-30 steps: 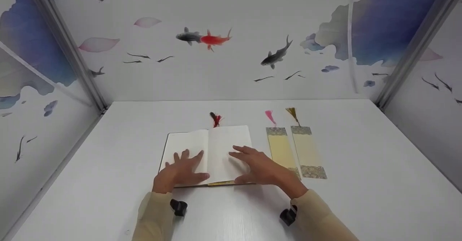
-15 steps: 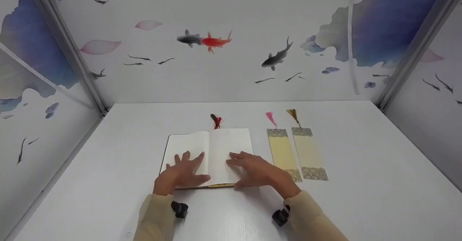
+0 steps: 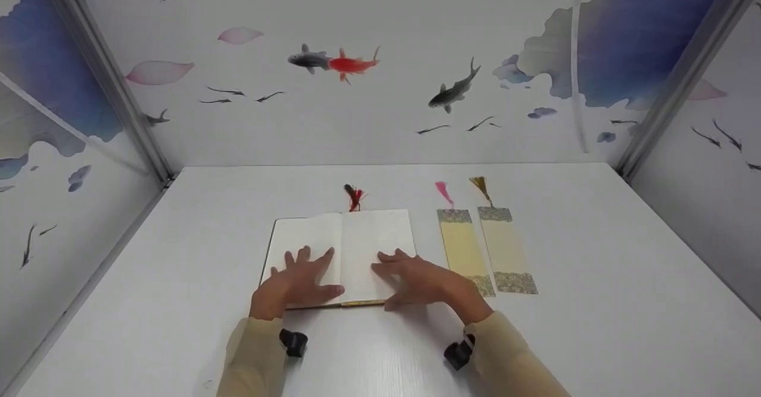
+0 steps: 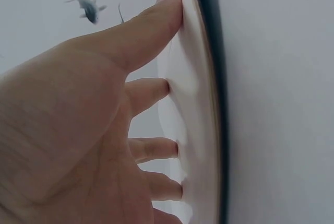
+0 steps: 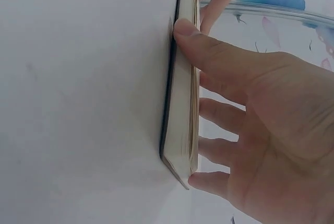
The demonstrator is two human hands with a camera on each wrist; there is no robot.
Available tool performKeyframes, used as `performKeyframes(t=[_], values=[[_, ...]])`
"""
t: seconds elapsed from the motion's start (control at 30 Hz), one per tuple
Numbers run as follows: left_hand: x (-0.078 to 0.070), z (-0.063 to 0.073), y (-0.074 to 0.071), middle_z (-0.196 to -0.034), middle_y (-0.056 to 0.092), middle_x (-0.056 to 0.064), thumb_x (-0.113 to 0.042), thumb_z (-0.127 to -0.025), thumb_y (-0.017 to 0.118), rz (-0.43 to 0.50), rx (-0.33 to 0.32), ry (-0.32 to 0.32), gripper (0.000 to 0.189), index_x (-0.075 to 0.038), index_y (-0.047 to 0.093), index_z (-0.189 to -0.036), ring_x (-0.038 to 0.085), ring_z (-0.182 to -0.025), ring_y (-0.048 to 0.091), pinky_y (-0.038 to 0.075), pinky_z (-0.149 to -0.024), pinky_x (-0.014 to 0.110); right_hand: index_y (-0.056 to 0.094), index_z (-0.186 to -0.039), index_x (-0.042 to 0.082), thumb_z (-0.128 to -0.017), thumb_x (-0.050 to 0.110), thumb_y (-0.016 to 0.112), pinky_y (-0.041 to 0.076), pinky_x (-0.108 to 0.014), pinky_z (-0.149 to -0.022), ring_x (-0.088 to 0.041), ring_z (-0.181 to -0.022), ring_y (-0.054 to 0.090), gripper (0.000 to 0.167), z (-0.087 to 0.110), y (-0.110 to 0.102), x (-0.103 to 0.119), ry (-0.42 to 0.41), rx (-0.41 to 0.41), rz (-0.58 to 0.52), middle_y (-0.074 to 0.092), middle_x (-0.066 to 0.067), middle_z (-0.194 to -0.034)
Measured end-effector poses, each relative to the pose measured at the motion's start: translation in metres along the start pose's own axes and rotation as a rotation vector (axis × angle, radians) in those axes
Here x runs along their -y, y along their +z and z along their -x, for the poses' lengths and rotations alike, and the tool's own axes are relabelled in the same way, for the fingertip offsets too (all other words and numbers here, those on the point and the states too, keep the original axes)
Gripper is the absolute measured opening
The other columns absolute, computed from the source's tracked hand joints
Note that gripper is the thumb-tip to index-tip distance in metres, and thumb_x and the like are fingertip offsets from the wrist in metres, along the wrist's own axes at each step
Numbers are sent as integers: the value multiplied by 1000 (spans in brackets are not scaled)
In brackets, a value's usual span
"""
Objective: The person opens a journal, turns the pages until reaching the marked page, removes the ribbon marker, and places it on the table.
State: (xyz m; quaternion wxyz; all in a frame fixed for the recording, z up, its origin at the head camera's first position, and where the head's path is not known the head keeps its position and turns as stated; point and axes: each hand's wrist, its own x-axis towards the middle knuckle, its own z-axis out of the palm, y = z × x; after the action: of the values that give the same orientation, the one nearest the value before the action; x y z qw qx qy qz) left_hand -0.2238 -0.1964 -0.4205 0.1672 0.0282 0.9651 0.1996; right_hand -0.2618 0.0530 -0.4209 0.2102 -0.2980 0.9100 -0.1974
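Note:
An open notebook [image 3: 377,227] with blank pages lies on the white table, a dark red tassel [image 3: 355,198] sticking out past its far edge. My left hand [image 3: 297,281] presses the left page with spread fingers, its thumb near the fold. In the left wrist view, the fingertips [image 4: 169,148] touch the paper, which curves under them. Over the right page, my right hand [image 3: 419,278] has its fingers on the paper. Its thumb [image 5: 188,28] lies against the near edge of the page block in the right wrist view. The dark cover [image 5: 169,88] shows below the pages.
Right of the notebook lie a yellow bookmark [image 3: 461,245] with a pink tassel [image 3: 443,193] and a paler bookmark [image 3: 506,248] with a gold-brown tassel [image 3: 481,189]. Painted panels [image 3: 380,123] with fish stand behind and at both sides of the table.
My right hand has shifted a little left and its fingers have come down onto the right page. The left hand stays in place on its page.

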Motion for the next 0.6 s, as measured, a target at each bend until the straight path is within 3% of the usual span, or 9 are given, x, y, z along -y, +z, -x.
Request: performKeyframes(t=[0.4,0.6], values=[[0,0,0,-166,10,29,-53,-95,60,1,6,-15,82,-20,23,-161,59,-150,1,8,-113,79,49,-150,25,-88,32,78,25,-52,-124,-25,-157,21,69,0,-6,-5,-25,18,19,34,5,-164],[0,0,-1,-165,11,29,-54,-94,61,4,4,-15,83,-20,24,-161,60,-150,2,9,-112,80,49,-150,22,-94,32,70,25,-51,-124,-26,-156,22,61,1,-7,-7,-48,31,36,34,3,-164]])
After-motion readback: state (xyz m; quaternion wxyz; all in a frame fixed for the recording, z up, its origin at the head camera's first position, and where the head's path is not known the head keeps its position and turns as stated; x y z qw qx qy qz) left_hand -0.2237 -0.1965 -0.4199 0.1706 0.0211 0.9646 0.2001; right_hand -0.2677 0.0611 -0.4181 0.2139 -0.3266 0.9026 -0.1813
